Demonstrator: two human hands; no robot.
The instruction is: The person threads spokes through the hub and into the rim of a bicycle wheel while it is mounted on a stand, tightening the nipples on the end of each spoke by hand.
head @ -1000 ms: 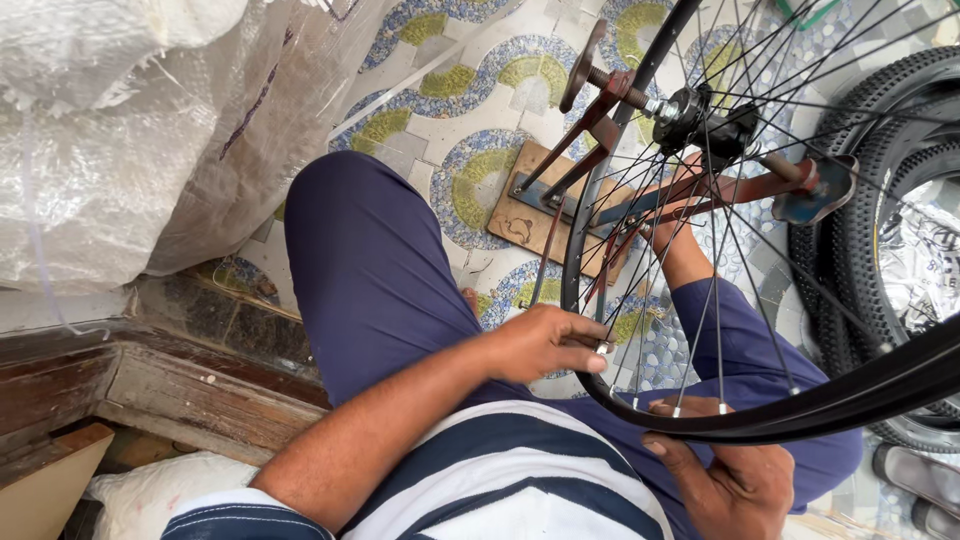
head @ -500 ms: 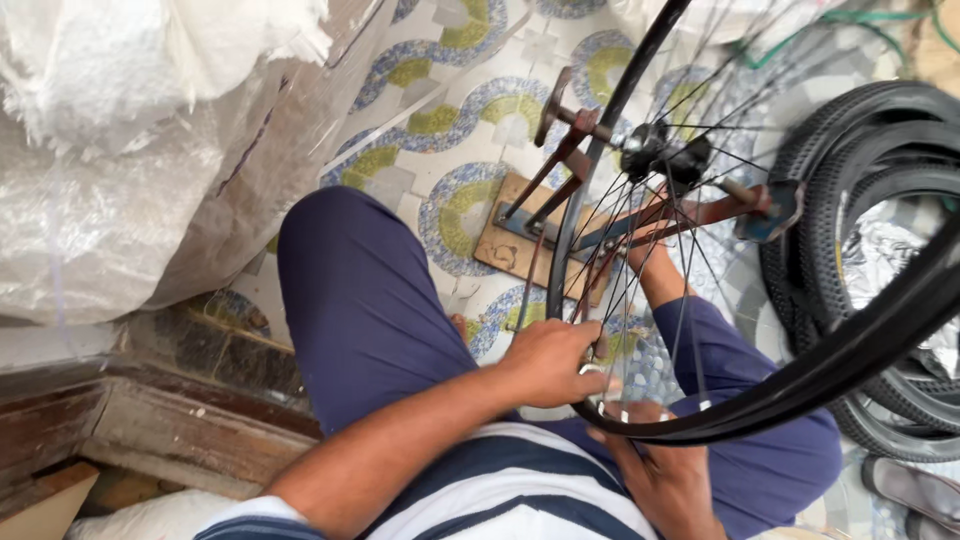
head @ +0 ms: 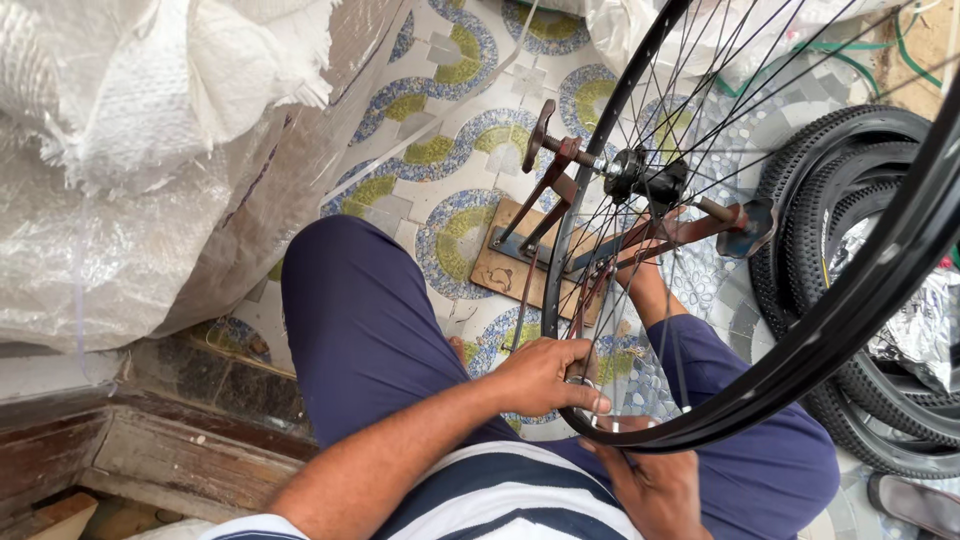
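- The floor (head: 470, 150) is tiled in pale mosaic with blue rings around yellow-green centres, lit by even daylight.
- Bulging sacks in clear plastic wrap (head: 120, 200) fill the left side.
- A worn dark wooden ledge (head: 150, 450) runs along the near left.
- Black tyres (head: 860, 200) are stacked on the right, with crinkled silver foil (head: 925, 320) among them.

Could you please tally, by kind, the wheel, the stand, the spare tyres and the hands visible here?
Black spoked bicycle wheel rim: 1
Rusty metal truing stand on a wooden base: 1
Black knobbly rubber tyres stacked at the right: at least 2
Hands, left hand and right hand: 2
Total: at least 6
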